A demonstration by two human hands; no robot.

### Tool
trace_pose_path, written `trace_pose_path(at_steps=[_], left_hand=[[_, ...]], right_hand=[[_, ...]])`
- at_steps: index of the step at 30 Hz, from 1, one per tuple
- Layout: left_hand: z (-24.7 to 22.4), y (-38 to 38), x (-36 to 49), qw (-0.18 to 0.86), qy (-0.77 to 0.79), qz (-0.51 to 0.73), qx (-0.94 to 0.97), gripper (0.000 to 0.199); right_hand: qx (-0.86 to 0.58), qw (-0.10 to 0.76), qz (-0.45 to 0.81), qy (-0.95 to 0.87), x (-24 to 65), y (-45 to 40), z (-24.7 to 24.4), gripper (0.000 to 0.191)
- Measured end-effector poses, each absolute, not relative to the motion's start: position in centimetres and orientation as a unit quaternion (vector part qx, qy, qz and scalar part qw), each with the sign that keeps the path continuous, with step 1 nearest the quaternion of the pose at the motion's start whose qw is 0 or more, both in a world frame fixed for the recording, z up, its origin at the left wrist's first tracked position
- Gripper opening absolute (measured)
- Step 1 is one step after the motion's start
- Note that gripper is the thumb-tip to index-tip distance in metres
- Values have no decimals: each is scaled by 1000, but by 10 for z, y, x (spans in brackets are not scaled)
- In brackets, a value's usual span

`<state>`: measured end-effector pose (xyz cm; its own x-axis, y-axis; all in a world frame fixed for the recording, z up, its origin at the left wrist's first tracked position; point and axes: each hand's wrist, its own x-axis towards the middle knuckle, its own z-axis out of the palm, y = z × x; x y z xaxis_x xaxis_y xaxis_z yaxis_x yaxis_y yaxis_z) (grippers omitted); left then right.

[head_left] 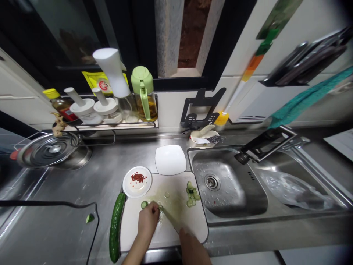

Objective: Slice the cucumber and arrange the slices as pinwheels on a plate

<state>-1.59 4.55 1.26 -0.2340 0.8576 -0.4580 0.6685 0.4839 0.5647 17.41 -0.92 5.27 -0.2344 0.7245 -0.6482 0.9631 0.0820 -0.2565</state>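
Note:
My left hand (149, 218) is closed, fingers curled over a short piece of cucumber (144, 204) on the white cutting board (132, 224). Most of that piece is hidden under the fingers, with its green end showing on the left. A thin cucumber slice (161, 209) lies at the fingertips. My right hand (190, 243), smeared by motion, grips a knife (171, 220) whose blurred blade points toward the left fingertips. Another slice (167, 194) rests alone farther up the board. Several cucumber slices (192, 195) are heaped near the board's right edge.
A whole cucumber (116, 228) lies along the board's left edge. A plate of red bits (137, 191) and a white square dish (170, 159) overlap its far edge. The sink (228, 215) is at right, a lidded pot (55, 149) at left, an oil bottle (143, 95) on the rack.

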Motion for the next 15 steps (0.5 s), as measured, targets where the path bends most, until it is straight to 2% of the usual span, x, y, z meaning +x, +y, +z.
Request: trace_pose_path(at_steps=[6, 15], left_hand=[[16, 47, -15, 377, 772, 137, 493, 17], [21, 48, -14, 379, 774, 138, 489, 15]], right_hand=[[599, 211, -359, 684, 167, -1, 58, 57], [600, 204, -377, 676, 176, -3, 71, 50]])
